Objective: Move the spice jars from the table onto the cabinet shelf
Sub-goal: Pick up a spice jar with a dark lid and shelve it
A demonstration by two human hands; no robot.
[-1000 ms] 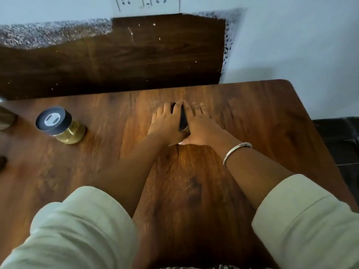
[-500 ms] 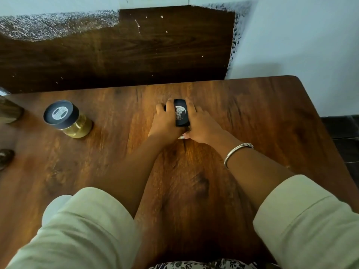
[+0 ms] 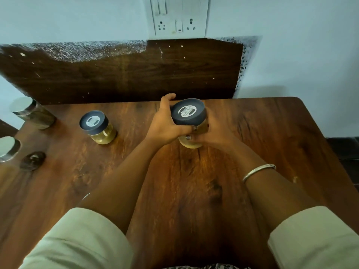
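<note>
A glass spice jar with a black lid (image 3: 188, 114) is raised off the wooden table (image 3: 272, 136), held between both hands. My left hand (image 3: 166, 123) wraps its left side, thumb under the lid. My right hand (image 3: 211, 133) curls round its right side and lower body. A second black-lidded jar of yellowish spice (image 3: 97, 126) stands on the table to the left. Two steel-lidded jars stand at the left edge, one at the back (image 3: 33, 112) and one nearer (image 3: 7, 148). No cabinet shelf is in view.
A small dark round object (image 3: 32, 160) lies on the table near the left edge. A dark wood panel (image 3: 124, 74) lines the wall behind the table, with a socket plate (image 3: 177, 16) above it. The table's right corner is rounded.
The jar, which stood on the table between my hands, is now lifted and its whole lid shows. The camera has tilted up, bringing the wall socket and left jars into view.
</note>
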